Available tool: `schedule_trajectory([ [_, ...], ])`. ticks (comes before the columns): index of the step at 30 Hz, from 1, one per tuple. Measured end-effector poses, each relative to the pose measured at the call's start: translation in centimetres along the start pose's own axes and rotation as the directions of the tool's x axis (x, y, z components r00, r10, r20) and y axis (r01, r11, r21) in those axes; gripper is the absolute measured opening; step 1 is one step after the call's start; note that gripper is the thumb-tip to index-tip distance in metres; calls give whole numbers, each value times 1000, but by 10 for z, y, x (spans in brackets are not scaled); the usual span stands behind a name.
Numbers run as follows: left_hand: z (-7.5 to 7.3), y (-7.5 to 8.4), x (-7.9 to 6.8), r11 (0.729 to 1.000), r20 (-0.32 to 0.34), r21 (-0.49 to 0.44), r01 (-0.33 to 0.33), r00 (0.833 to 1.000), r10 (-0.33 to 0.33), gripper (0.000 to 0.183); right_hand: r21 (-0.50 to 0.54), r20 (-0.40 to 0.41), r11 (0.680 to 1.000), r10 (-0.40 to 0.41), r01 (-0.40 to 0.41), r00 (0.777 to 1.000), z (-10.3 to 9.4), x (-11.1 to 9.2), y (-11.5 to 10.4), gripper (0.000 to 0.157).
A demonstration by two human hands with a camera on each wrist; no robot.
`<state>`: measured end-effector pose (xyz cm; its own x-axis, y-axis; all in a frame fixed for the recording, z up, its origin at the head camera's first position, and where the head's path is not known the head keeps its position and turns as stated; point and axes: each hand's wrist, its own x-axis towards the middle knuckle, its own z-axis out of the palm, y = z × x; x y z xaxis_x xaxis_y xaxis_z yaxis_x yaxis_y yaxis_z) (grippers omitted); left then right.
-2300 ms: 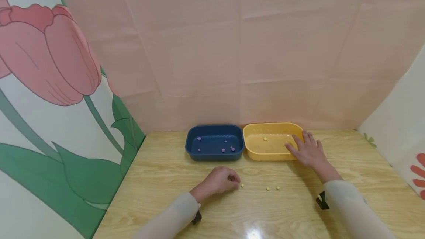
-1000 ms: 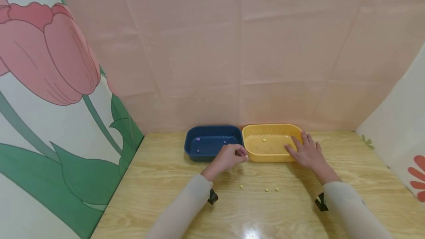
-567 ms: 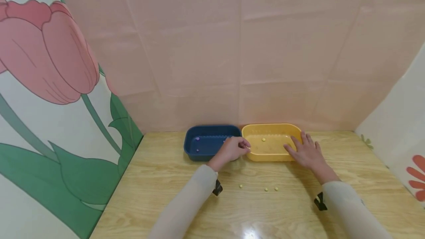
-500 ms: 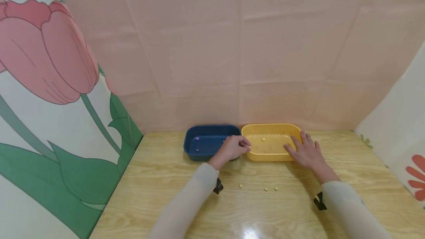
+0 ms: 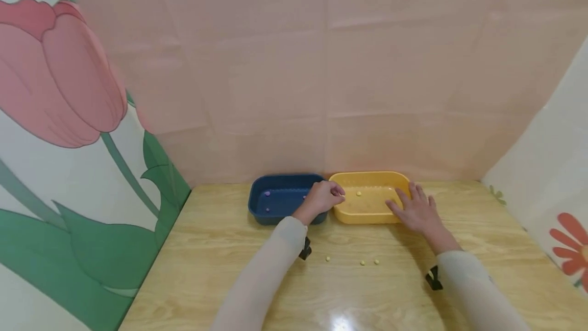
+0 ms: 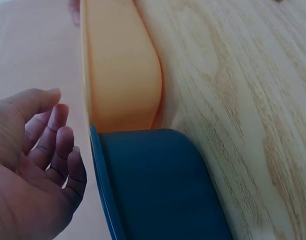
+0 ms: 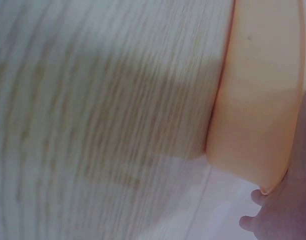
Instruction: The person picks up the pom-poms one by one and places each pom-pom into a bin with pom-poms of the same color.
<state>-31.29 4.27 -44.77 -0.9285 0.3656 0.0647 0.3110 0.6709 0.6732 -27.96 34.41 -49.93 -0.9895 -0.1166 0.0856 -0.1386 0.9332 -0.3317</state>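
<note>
My left hand (image 5: pixel 321 197) is above the place where the blue tray (image 5: pixel 285 218) and the yellow tray (image 5: pixel 367 218) meet. Its thumb and index fingertips pinch a tiny pale bead, barely visible at the yellow tray's left end. In the left wrist view the curled fingers (image 6: pixel 60 145) show beside the tray rims; no bead can be made out there. My right hand (image 5: pixel 419 213) rests with spread fingers on the yellow tray's right rim. One yellow bead (image 5: pixel 359 193) lies inside that tray. Purple beads (image 5: pixel 267 193) sit in the blue one, partly hidden by my left hand.
Three small yellow beads (image 5: pixel 327 259) lie apart on the wooden table (image 5: pixel 220 269) in front of the trays. A pink cloth backdrop (image 5: pixel 257 65) rises right behind the trays. Flower-printed panels (image 5: pixel 82 183) flank the table.
From beside the loose beads on the table, my left hand has risen forward and right to the yellow tray's left end. My right hand stays on the rim. The head view has shifted slightly.
</note>
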Motion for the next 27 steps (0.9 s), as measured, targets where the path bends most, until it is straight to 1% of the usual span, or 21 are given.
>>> schedule_trajectory([
  [6, 2, 0, 7, 1000, -12, -11, -3, 1000, 2, 7, 3, 2, 1000, 2, -2, 1000, -1, 0, -4, 85],
  [8, 2, 1, 8, 1000, -21, -14, -4, 1000, 4, 12, 2, 2, 1000, 5, -5, 1000, -1, -1, -5, 85],
  [11, 0, 3, 9, 1000, -29, -14, -5, 1000, 5, 19, 2, 3, 1000, 10, -10, 1000, -2, -2, -5, 85],
  [13, -1, 3, 8, 1000, -23, -17, -2, 1000, 1, 22, 0, 4, 1000, 15, -15, 1000, -3, -3, -6, 84],
  [16, -5, 2, 6, 999, -12, -34, -4, 1000, 3, 23, -6, -1, 1000, 16, -16, 1000, -4, -3, -7, 84],
  [19, -9, 0, 3, 999, -4, -51, -13, 1000, 13, 24, -10, 1, 1000, 11, -11, 1000, -7, -2, -8, 83],
  [21, -11, -1, -1, 999, 4, -47, -26, 1000, 26, 25, -14, 13, 1000, 12, -12, 1000, -7, -2, -8, 84],
  [24, -14, -1, -8, 998, 12, -27, -58, 998, 59, 25, -16, 25, 1000, 16, -15, 1000, -7, -1, -8, 83],
  [27, -14, -2, -20, 996, 8, -10, -89, 996, 89, 25, -22, 34, 1000, 20, -19, 999, -4, -2, -6, 83],
])
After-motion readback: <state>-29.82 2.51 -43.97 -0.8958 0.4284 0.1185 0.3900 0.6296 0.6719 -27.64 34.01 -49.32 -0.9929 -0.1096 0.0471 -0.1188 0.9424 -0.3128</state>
